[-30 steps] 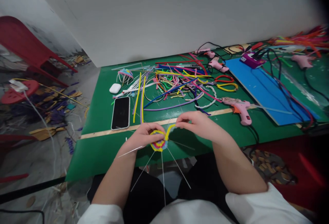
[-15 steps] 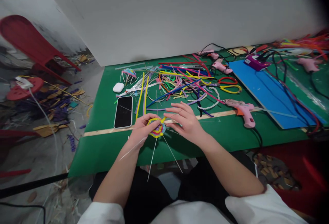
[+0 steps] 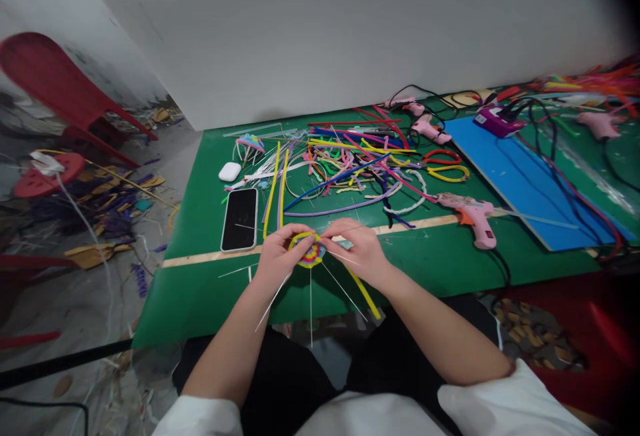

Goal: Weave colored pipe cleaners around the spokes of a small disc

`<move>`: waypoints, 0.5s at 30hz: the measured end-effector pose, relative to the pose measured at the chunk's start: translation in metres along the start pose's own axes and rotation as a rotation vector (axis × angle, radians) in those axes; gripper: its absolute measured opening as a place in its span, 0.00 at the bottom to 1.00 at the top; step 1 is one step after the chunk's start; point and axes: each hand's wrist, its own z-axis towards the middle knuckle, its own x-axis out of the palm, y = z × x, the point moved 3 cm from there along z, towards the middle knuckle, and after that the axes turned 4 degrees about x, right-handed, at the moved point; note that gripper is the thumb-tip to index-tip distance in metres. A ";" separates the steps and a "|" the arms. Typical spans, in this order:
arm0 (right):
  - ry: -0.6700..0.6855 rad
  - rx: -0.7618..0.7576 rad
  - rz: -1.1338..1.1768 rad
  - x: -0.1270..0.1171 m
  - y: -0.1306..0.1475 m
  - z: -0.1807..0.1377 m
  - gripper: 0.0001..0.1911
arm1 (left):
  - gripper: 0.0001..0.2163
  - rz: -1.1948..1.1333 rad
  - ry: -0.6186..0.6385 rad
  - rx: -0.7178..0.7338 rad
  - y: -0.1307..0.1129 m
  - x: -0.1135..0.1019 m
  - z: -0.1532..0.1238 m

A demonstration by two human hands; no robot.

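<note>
Between my hands, over the front of the table, is a small round disc (image 3: 313,257) wound in yellow, pink and blue pipe cleaner. Thin white wires (image 3: 311,306) stick out from it like spokes. My left hand (image 3: 277,253) is closed on the disc's left side, thumb across its face. At the right edge my right hand (image 3: 360,249) is closed in a pinch. A yellow pipe cleaner (image 3: 366,296) trails from under that hand toward the table's front edge. My fingers hide the exact spot where it meets the disc.
A phone (image 3: 240,220) and white case (image 3: 229,171) lie left. Behind my hands spread loose pipe cleaners (image 3: 345,156) and a small domed piece (image 3: 250,143). Rightward are yellow-and-red-handled pliers (image 3: 453,173), a pink glue gun (image 3: 480,219), a blue board (image 3: 525,203) and a purple power block (image 3: 500,121).
My right hand has come in from raised, spread fingers to a pinch at the disc's edge. The disc and its wires have turned, and the yellow pipe cleaner's tail now shows below my right hand.
</note>
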 end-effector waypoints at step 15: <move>0.035 0.539 0.397 -0.005 -0.033 0.006 0.10 | 0.27 -0.227 0.005 0.166 -0.037 -0.023 -0.019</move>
